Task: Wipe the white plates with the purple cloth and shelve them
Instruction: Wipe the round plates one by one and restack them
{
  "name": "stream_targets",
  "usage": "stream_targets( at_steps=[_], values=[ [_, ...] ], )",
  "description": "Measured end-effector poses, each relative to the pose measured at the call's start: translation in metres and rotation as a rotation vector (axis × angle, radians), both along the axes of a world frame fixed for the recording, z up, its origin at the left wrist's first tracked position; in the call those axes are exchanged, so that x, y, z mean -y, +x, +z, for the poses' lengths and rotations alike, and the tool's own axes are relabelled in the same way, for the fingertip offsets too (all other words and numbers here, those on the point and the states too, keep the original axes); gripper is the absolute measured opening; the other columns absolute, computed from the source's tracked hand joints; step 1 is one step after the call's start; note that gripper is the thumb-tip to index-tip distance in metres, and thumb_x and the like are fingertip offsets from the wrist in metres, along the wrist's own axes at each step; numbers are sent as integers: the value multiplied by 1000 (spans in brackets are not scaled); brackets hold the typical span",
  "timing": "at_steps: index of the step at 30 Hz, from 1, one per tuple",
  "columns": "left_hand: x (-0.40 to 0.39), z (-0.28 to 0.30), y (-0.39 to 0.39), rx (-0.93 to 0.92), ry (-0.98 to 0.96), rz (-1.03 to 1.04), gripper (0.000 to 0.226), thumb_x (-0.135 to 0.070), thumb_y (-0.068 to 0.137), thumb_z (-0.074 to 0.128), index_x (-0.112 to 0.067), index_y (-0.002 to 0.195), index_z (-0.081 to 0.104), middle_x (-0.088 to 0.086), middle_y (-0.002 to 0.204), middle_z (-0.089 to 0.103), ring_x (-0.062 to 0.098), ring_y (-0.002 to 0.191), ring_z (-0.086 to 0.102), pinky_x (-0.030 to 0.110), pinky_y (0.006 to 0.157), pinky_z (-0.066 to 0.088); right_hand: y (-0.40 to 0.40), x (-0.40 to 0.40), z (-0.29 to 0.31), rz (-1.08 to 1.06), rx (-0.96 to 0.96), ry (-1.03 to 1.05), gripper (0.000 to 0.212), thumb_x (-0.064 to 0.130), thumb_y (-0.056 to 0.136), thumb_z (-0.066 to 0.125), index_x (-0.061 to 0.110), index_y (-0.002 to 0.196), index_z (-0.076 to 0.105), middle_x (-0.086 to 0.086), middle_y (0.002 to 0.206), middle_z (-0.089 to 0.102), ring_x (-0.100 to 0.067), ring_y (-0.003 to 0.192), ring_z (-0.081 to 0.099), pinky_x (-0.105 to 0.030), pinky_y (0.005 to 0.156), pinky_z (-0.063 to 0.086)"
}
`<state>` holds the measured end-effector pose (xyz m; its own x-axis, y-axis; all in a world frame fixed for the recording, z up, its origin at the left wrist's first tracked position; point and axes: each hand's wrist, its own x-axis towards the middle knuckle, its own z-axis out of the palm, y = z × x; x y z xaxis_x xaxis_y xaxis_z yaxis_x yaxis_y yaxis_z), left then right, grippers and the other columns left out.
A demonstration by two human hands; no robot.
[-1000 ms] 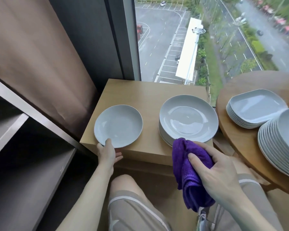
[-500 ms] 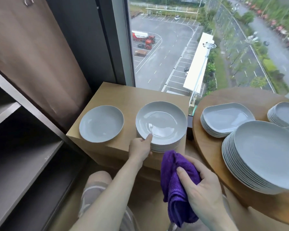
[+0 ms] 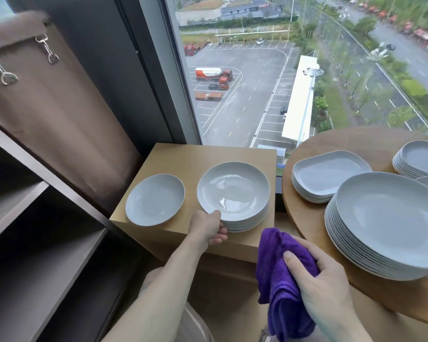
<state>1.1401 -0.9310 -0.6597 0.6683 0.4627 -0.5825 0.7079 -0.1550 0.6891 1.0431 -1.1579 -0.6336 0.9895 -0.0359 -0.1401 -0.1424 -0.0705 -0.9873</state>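
Glossy round white plates stacked (image 3: 233,193) on square wooden tabletop (image 3: 183,156). Left hand (image 3: 208,228) at stack's near rim, fingers (image 3: 221,236) curled under top plate, thumb over its edge. Right hand (image 3: 324,282) near of stack, clutching fuzzy purple cloth (image 3: 279,275), bunched and drooping. Single smooth plate (image 3: 155,199) left of stack.

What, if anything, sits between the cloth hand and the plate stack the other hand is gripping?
Nothing visible. The right hand holds the purple cloth just below and right of the plate stack, with only the wooden block's edge between them. The left hand grips the stack's near-left rim.
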Motion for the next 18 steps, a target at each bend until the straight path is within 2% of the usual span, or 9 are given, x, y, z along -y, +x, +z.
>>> stream_targets(
  at_steps=[4, 8, 10, 12, 13, 15, 17, 18],
  values=[
    [-6, 13, 6, -44, 97, -110, 29, -18, 100, 43, -4, 92, 68, 6, 70, 68, 16, 49, 63, 23, 51, 52, -5, 1, -3, 20, -9, 1, 25, 15, 91, 76, 35, 106, 76, 21, 96, 77, 1, 91, 71, -5, 73, 49],
    [-11, 16, 4, 49, 9, 7, 26, -20, 99, 51, -2, 89, 67, 9, 78, 72, 15, 53, 68, 22, 48, 52, -8, 0, -4, 15, -5, -13, 24, 18, 90, 76, 37, 105, 76, 23, 96, 76, 1, 93, 70, -8, 78, 50],
    [-11, 15, 2, 131, -84, 87, 23, -20, 97, 57, -1, 88, 67, 10, 86, 74, 17, 62, 75, 24, 52, 56, -10, 2, -5, 29, -20, -65, 24, 30, 89, 77, 46, 107, 75, 25, 101, 75, 0, 97, 70, -22, 88, 54],
    [-10, 16, 1, 221, -198, 153, 21, -15, 94, 62, 1, 81, 66, 13, 88, 73, 26, 78, 79, 29, 61, 63, -12, 4, -5, 44, -35, -106, 32, 36, 89, 76, 58, 111, 68, 27, 103, 74, 0, 99, 70, -33, 92, 55],
    [-8, 20, -1, 272, -258, 185, 21, -11, 92, 64, 1, 75, 64, 14, 87, 71, 30, 86, 78, 33, 66, 65, -13, 4, -5, 46, -33, -111, 35, 36, 89, 76, 61, 111, 67, 27, 104, 74, 1, 99, 69, -33, 92, 56],
    [-5, 25, -6, 365, -347, 238, 23, -4, 91, 65, -1, 68, 60, 13, 84, 65, 29, 94, 73, 37, 73, 66, -13, 4, -2, 50, -25, -101, 37, 30, 90, 76, 62, 108, 67, 26, 103, 75, 1, 99, 70, -30, 93, 54],
    [-6, 31, -16, 415, -417, 280, 9, -1, 91, 64, -1, 82, 64, 10, 83, 63, 25, 90, 69, 37, 76, 65, -13, 4, -2, 44, -28, -87, 38, 27, 91, 75, 60, 107, 69, 24, 102, 75, 1, 98, 70, -28, 92, 53],
    [-10, 30, -24, 431, -445, 282, 4, 0, 91, 64, 0, 94, 66, 11, 87, 67, 26, 90, 69, 38, 76, 64, -14, 4, -2, 45, -38, -88, 37, 27, 91, 75, 60, 107, 69, 23, 103, 76, 0, 98, 70, -27, 92, 53]
  ],
)
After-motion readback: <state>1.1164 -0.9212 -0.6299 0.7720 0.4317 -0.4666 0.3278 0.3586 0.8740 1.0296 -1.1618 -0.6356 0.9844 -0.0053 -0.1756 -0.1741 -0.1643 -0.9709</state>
